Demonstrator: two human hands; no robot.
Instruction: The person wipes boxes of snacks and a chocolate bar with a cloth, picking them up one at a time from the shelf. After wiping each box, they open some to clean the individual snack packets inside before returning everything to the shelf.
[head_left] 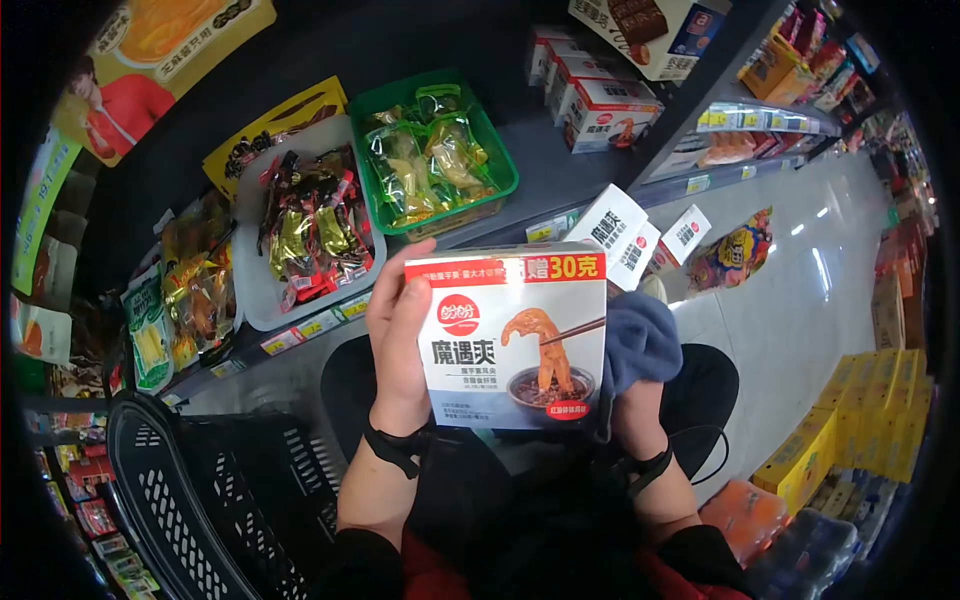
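1. Box [510,340]: white w/ red top band, held upright at centre of view, printed face toward cam, in front of the shelf edge.
2. Left hand [400,335]: gripping box's left edge, thumb on the front face, fingers wrapped behind. Black strap [398,445] round the wrist.
3. Right hand [634,412]: at box's right side, mostly hidden behind box and a blue cloth [640,340]. Only the part by the wrist shows, so can't tell if it's clenched or loose.
4. Blue cloth is bunched against box's right edge, touching it.
5. Behind box, on the shelf: green basket [440,222] of clear-wrapped snack packs; just left of it a white tray [252,300] w/ red/gold packets.
6. Further right on same shelf: row of white/red cartons [610,110], similar print to the held box.
7. Lower left: black shopping basket [190,490], near left forearm, apart from box.
8. Right side: shiny floor [800,290], yellow cartons [850,440] stacked along it.
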